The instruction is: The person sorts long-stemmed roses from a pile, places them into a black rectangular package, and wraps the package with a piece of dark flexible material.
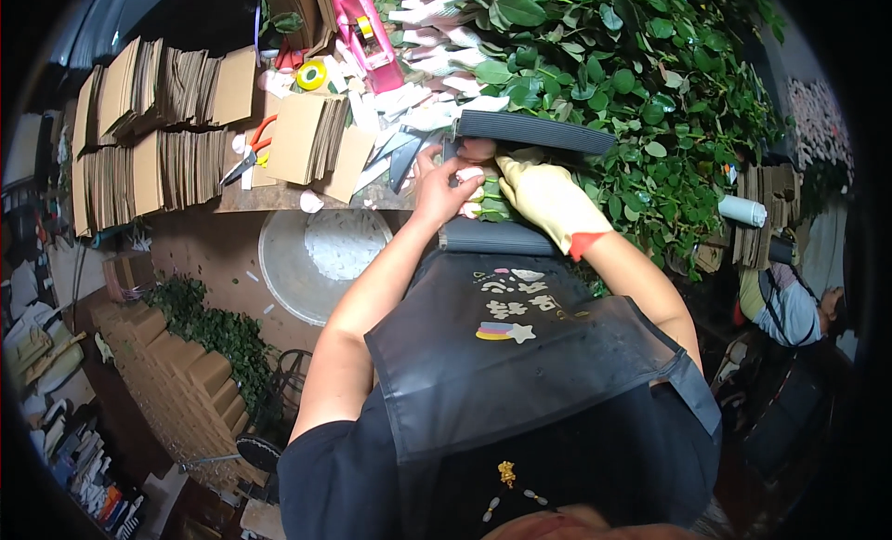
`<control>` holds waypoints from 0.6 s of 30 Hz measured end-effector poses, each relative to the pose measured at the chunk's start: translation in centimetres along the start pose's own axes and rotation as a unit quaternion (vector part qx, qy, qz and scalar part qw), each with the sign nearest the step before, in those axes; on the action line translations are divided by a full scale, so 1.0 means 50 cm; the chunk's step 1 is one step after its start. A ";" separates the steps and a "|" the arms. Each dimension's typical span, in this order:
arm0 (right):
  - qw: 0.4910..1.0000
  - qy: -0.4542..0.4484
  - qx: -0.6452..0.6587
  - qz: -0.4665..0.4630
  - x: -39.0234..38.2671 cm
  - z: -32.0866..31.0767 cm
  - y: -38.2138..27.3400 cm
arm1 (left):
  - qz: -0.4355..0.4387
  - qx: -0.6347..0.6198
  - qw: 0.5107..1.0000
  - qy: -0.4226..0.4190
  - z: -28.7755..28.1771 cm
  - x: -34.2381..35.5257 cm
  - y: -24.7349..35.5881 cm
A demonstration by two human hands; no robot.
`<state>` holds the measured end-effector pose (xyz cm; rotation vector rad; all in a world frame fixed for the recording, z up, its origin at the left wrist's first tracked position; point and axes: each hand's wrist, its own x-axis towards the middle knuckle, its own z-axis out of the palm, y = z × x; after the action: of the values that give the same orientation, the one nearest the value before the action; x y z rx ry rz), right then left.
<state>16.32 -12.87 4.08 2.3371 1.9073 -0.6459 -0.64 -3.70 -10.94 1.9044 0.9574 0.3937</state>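
Pale pink roses (471,175) lie with green stems between two black ribbed pads (534,131) of a holder at the table's front edge. My bare left hand (439,189) is at the flower-head end, thumb and fingers apart, touching the rose heads. A cream glove with an orange cuff covers my right hand (546,198). It is closed over the stems and leaves just right of the heads, its fingertips partly hidden. Beside my left hand lie a dark flat blade-like piece (401,159) and white strips.
Cardboard sheets (149,173) stand stacked at the left, near orange-handled scissors (249,150) and a pink tape dispenser (369,43). Leafy stems (641,103) cover the right, with white-sleeved flower heads (437,38) beside them. A round basin (279,266) sits below the table edge. Another person (790,308) is at far right.
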 end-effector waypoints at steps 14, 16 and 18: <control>0.995 0.060 -0.082 -0.016 0.002 0.035 0.027 | 0.014 0.021 1.000 -0.014 -0.010 0.016 -0.001; 0.994 0.053 -0.100 -0.004 0.008 0.051 0.037 | 0.006 0.018 1.000 -0.010 -0.005 0.016 -0.001; 0.996 0.067 -0.048 -0.047 0.027 0.045 0.051 | 0.002 0.015 1.000 -0.007 -0.003 0.015 -0.002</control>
<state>18.31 -12.89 0.98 2.2981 2.0642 -0.4040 -0.29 -3.00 -11.04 1.9354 0.9546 0.3698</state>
